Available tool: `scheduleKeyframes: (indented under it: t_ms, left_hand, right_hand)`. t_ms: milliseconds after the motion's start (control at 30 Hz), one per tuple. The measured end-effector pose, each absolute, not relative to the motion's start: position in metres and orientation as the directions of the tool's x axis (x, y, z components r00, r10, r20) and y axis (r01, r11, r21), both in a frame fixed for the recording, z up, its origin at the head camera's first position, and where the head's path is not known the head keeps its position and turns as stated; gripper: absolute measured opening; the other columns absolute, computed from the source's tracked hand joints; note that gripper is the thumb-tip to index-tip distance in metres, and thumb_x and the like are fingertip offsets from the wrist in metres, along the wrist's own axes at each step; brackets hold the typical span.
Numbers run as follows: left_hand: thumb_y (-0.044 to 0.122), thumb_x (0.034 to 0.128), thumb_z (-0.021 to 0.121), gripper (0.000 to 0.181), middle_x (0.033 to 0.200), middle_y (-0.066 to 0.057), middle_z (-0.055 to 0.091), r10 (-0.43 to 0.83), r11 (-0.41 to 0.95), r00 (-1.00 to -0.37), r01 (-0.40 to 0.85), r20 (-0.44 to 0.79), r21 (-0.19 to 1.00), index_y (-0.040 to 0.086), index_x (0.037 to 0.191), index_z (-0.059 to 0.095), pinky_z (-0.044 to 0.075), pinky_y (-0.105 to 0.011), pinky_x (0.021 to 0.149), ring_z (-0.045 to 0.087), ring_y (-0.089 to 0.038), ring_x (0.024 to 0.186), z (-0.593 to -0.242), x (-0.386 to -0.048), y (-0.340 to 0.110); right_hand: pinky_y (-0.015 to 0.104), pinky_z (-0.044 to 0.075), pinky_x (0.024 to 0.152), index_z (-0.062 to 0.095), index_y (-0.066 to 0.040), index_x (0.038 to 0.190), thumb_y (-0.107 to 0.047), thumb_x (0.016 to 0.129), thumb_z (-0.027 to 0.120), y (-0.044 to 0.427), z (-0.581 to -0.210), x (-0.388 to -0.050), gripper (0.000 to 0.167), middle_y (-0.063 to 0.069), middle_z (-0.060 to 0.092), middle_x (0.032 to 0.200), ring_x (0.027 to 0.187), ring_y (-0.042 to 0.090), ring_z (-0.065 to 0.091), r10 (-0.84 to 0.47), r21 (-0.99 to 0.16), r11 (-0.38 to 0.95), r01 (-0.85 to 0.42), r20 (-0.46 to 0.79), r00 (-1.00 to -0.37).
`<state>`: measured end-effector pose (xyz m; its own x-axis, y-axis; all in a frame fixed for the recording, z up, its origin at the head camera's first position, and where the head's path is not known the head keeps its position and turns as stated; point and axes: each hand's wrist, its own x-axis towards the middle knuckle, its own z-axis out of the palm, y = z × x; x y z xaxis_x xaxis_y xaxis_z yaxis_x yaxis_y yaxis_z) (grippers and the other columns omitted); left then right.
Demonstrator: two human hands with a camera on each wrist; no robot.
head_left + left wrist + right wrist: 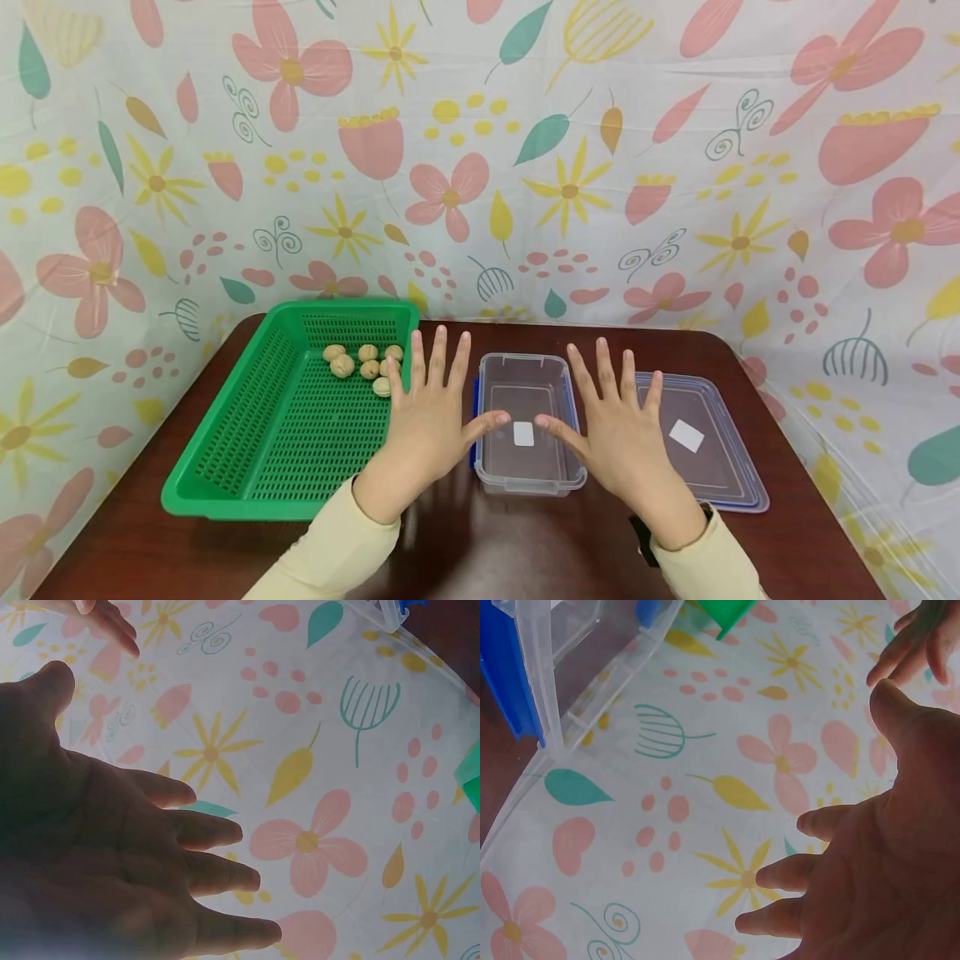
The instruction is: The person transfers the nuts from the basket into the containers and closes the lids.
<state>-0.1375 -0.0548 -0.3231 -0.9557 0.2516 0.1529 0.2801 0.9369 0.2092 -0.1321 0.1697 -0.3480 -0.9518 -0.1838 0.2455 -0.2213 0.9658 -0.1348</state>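
Observation:
Both hands are raised with fingers spread and straight, holding nothing. In the head view my left hand (429,417) hangs over the gap between the green basket (217,417) and the clear plastic container (531,483). My right hand (621,429) is above the container's right side and partly hides the clear lid (720,467). The thumbs point toward each other over the container. Several walnuts (342,366) lie in the basket's far right part; my left fingers cover some of that area. In the wrist views the left palm (112,847) and right palm (892,847) show outstretched fingers.
The dark brown table (487,550) carries everything. A flower-patterned cloth (480,167) hangs behind and beside it. One white label (523,433) shows at the container, another white label (686,435) at the lid. Blue clips (475,408) run along the container's left side.

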Motion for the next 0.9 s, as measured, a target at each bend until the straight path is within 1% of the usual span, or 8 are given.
scheduleKeyframes:
  t_ms: [100, 300, 433, 567, 667, 800, 900]
  left_hand:
    - [0.072, 0.0850, 0.046, 0.099, 0.160, -0.013, -0.004, 0.257, 0.937, -0.954, 0.285, 0.155, 0.200, 0.018, 0.156, 0.004, -0.009, -0.063, 0.112, -0.016, -0.036, 0.143, -0.320, -0.138, -0.056]
    - [0.072, 0.0866, 0.041, 0.094, 0.160, -0.015, 0.002, 0.259, 0.943, -0.953, 0.285, 0.158, 0.171, 0.017, 0.156, 0.009, -0.004, -0.061, 0.114, -0.011, -0.037, 0.144, -0.311, -0.140, -0.060]
    - [0.069, 0.0895, 0.040, 0.089, 0.159, -0.017, 0.010, 0.273, 0.933, -0.945, 0.306, 0.181, 0.191, 0.016, 0.156, 0.012, 0.000, -0.060, 0.115, -0.004, -0.040, 0.144, -0.302, -0.140, -0.065]
    - [0.065, 0.0922, 0.041, 0.085, 0.157, -0.019, 0.020, 0.298, 0.915, -0.936, 0.336, 0.187, 0.223, 0.014, 0.156, 0.016, 0.005, -0.060, 0.115, 0.004, -0.043, 0.144, -0.292, -0.141, -0.071]
    - [0.061, 0.0937, 0.043, 0.082, 0.155, -0.020, 0.026, 0.315, 0.903, -0.929, 0.356, 0.193, 0.240, 0.011, 0.155, 0.020, 0.008, -0.059, 0.115, 0.008, -0.045, 0.143, -0.285, -0.142, -0.077]
    - [0.058, 0.0945, 0.046, 0.080, 0.153, -0.021, 0.030, 0.326, 0.889, -0.921, 0.375, 0.212, 0.262, 0.009, 0.154, 0.023, 0.011, -0.058, 0.115, 0.013, -0.045, 0.143, -0.276, -0.144, -0.084]
    - [0.056, 0.0951, 0.048, 0.078, 0.152, -0.021, 0.032, 0.331, 0.877, -0.917, 0.386, 0.224, 0.286, 0.009, 0.153, 0.025, 0.013, -0.058, 0.115, 0.017, -0.044, 0.142, -0.271, -0.149, -0.090]
  right_hand:
    - [0.070, -0.005, 0.108, 0.006, -0.021, 0.157, -0.069, 0.088, 0.048, 0.171, -0.348, -0.133, 0.094, 0.021, 0.004, 0.159, 0.142, 0.049, 0.003, -0.196, -0.130, 0.962, -0.239, 0.278, -0.940]
    - [0.068, 0.002, 0.110, 0.015, -0.018, 0.156, -0.066, 0.089, 0.051, 0.172, -0.346, -0.137, 0.090, 0.022, 0.011, 0.158, 0.141, 0.049, 0.012, -0.218, -0.142, 0.949, -0.281, 0.345, -0.913]
    - [0.066, 0.003, 0.111, 0.018, -0.018, 0.156, -0.062, 0.090, 0.053, 0.174, -0.344, -0.141, 0.087, 0.023, 0.019, 0.156, 0.140, 0.049, 0.019, -0.231, -0.178, 0.934, -0.311, 0.366, -0.902]
    - [0.065, 0.006, 0.112, 0.023, -0.015, 0.154, -0.054, 0.091, 0.058, 0.178, -0.344, -0.146, 0.082, 0.024, 0.031, 0.152, 0.137, 0.047, 0.028, -0.241, -0.232, 0.905, -0.356, 0.409, -0.880]
    - [0.064, 0.010, 0.112, 0.029, -0.011, 0.152, -0.044, 0.092, 0.063, 0.180, -0.345, -0.149, 0.076, 0.023, 0.037, 0.148, 0.135, 0.046, 0.033, -0.241, -0.274, 0.876, -0.398, 0.466, -0.851]
    - [0.062, 0.019, 0.111, 0.035, -0.008, 0.149, -0.033, 0.092, 0.066, 0.182, -0.348, -0.152, 0.069, 0.021, 0.043, 0.145, 0.133, 0.042, 0.039, -0.238, -0.310, 0.832, -0.459, 0.549, -0.801]
    - [0.060, 0.024, 0.110, 0.037, -0.007, 0.148, -0.028, 0.093, 0.065, 0.185, -0.350, -0.155, 0.065, 0.019, 0.044, 0.145, 0.132, 0.038, 0.041, -0.231, -0.340, 0.801, -0.493, 0.584, -0.778]
